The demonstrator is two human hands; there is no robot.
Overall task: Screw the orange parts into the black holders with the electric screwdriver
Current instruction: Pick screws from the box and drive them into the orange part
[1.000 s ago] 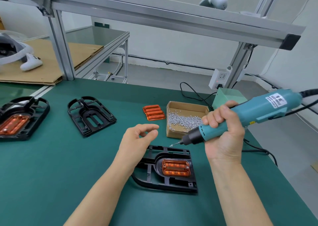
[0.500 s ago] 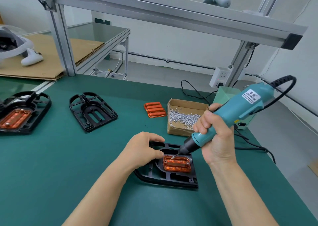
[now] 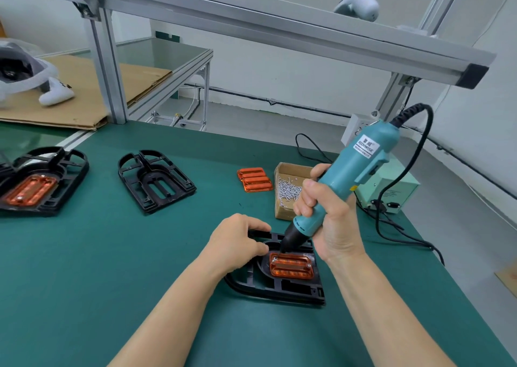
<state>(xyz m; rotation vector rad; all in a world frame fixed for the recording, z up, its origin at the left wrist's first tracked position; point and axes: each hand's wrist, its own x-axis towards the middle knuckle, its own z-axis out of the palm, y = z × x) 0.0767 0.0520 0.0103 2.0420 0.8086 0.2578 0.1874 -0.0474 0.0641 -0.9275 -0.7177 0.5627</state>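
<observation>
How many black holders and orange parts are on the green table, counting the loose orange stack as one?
Black plastic holders: 3
Orange parts seated in holders: 2
Loose stack of orange parts: 1
Total: 6

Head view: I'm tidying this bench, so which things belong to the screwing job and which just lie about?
Job: electric screwdriver in right hand; left hand steadying black holder with orange part; box of screws; spare orange parts; empty holder.
Lying about: cardboard sheet; white controller.
</observation>
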